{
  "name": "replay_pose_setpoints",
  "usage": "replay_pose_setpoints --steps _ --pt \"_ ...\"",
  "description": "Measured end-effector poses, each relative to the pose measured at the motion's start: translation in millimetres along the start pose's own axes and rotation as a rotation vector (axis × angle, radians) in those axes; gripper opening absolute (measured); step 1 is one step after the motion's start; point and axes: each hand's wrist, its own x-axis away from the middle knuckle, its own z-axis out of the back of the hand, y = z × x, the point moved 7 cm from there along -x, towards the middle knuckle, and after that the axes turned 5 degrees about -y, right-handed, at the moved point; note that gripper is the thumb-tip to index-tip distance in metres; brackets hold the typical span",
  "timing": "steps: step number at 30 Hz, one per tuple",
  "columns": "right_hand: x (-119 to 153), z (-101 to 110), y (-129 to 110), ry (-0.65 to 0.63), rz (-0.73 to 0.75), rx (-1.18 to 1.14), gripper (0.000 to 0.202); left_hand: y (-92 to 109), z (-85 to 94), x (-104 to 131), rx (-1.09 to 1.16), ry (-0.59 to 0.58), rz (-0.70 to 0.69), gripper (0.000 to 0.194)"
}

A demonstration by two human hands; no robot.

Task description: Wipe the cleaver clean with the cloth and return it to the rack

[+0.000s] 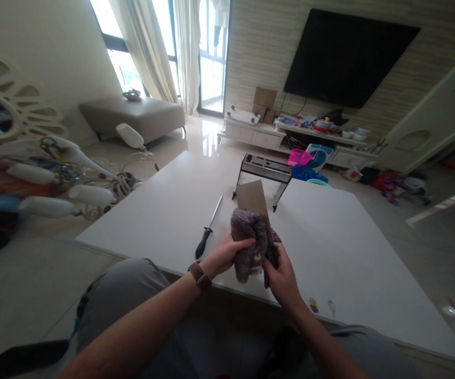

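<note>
In my right hand (pixel 280 273) is the dark handle of a cleaver (pixel 253 197), its broad blade pointing up and away over the table. My left hand (pixel 231 252) grips a fuzzy purple-grey cloth (pixel 247 231), which wraps over the lower part of the blade and hides it. A sharpening steel (pixel 209 226) with a black handle lies on the white table (pixel 164 210), left of my hands. Beyond the cleaver stands a knife rack (pixel 267 164) with slots along its top and dark feet.
Two small stickers or tags (pixel 313 305) are near the table's front edge at right. White lamp shades (pixel 91 195) and tangled cables crowd the floor at left. Behind the table are a pink basket (pixel 299 157), a low cabinet (pixel 251 137) and a grey bench (pixel 136 116).
</note>
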Motion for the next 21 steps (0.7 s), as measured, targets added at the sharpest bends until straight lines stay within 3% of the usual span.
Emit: replay_pose_setpoints --steps 6,13,21 --pt "-1 -4 6 -0.021 -0.016 -0.004 0.024 -1 4.6 -2 -0.066 0.028 -0.036 0.051" --pt "-3 -1 -4 -0.021 0.014 -0.002 0.026 27 9.7 -7 -0.151 0.05 -0.12 0.047" --pt "3 -1 -7 -0.05 -0.038 0.022 0.025 62 34.2 -10 -0.071 0.218 -0.201 0.05"
